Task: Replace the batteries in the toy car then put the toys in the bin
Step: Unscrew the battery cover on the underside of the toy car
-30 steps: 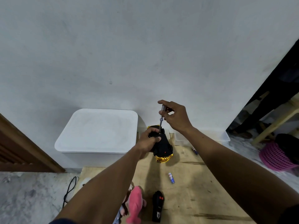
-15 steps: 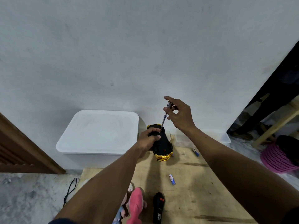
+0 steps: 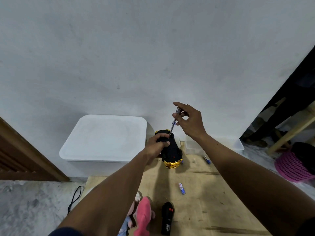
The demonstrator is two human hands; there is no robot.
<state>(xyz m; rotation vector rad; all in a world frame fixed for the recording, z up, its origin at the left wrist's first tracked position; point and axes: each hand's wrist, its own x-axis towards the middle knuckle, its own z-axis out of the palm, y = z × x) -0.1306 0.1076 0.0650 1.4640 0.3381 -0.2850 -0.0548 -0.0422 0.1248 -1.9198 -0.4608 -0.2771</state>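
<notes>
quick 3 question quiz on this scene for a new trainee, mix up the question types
1. True or false: the left hand grips the toy car, which is turned underside up.
2. Multiple choice: which tool does the right hand pinch, with its tip down on the car? A) screwdriver B) pliers C) scissors
3. Fill in the blank: near the bottom edge of the head view, the remote lies beside a ___ plush toy.

Key: 1 true; 2 A; 3 pink
</notes>
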